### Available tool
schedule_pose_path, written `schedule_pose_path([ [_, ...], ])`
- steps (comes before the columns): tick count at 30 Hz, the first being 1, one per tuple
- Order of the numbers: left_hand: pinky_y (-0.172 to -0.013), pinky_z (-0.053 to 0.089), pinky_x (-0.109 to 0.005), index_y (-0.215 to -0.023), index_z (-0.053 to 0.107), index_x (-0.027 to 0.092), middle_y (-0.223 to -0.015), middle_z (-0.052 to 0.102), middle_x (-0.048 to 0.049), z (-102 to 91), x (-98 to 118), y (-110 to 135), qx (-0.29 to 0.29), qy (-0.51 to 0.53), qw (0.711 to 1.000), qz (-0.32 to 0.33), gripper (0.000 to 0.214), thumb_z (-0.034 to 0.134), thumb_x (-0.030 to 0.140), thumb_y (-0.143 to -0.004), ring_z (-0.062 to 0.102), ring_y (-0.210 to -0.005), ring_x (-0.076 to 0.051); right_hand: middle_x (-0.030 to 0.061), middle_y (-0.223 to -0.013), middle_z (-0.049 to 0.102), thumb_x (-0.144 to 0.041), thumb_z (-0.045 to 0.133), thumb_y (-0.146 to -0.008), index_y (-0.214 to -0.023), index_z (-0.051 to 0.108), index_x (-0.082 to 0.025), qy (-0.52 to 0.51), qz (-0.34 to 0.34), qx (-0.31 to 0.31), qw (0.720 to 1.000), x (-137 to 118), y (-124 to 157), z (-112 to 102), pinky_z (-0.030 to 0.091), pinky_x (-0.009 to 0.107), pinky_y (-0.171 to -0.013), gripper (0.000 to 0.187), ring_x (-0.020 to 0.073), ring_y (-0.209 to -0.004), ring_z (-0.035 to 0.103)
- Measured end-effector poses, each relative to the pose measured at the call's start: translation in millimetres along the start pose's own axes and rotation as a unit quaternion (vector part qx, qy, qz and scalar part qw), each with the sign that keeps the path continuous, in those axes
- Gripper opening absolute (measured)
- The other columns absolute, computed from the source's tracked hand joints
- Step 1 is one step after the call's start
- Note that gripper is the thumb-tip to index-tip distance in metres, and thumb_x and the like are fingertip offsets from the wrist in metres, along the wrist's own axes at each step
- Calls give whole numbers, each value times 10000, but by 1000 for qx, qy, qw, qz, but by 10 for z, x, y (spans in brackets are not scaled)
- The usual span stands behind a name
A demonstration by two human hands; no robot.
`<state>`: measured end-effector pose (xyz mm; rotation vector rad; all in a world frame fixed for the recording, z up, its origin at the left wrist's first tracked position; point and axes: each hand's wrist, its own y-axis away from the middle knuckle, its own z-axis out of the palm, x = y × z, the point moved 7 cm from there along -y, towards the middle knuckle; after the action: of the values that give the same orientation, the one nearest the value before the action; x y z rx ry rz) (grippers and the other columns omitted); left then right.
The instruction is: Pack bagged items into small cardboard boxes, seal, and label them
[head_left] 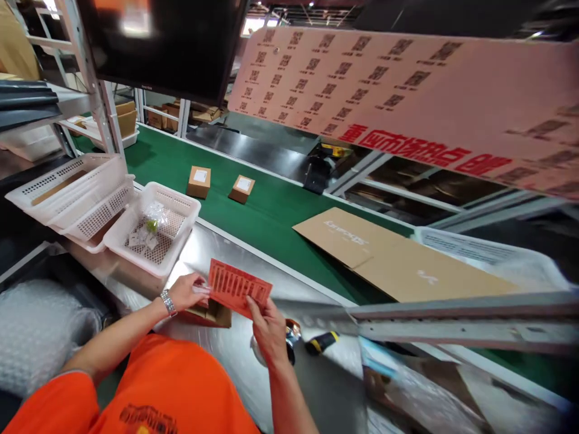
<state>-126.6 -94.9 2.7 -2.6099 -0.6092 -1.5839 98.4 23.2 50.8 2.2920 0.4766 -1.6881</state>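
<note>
The left hand pinches one edge of a red printed label sheet; the right hand pinches its lower edge, above a small cardboard box.

We are standing at a stainless steel desk that runs just beyond our left hand and right hand. Further ahead, a green conveyor belt is stretching away alongside it. Beyond our left hand, a white steel shelving rack is rising, with a dark monitor hanging beside it. Beyond our right hand, a pink printed banner is tilting overhead, while ceiling lights are glowing far ahead, above cardboard boxes on distant shelves.
</note>
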Motion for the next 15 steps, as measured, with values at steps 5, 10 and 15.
schedule_pose_path([
  [5, -1158, 594, -464, -1428, 675, 245, -1338, 794, -137, 174, -207, -45, -34, -69, 997, 13, 585, 884, 277, -883, 756, -1254, -314, 158, -1035, 870, -653, 648, -910, -1082, 808, -191, 127, -10, 55, 990, 30, 144, -490, 632, 427, -890, 518, 328, -962, 787],
  [10, -1119, 611, -407, -1426, 670, 221, -1304, 786, -113, -255, -275, -149, -3, -133, 988, 74, 384, 679, 235, -1042, 761, -1182, -246, 125, -974, 849, -571, 559, -967, -1031, 829, -212, 174, -51, 6, 983, 5, 302, -388, 617, 383, -855, 454, 282, -875, 763],
  [15, -1261, 498, -431, -1531, 601, 106, -1507, 683, -195, -1488, -679, -542, 82, -283, 955, -21, 508, 658, 148, -1028, 661, -1390, -304, 119, -876, 838, -722, 624, -931, -1048, 839, -187, 158, 10, 94, 983, 175, 406, -469, 602, 362, -737, 589, 285, -795, 750],
])
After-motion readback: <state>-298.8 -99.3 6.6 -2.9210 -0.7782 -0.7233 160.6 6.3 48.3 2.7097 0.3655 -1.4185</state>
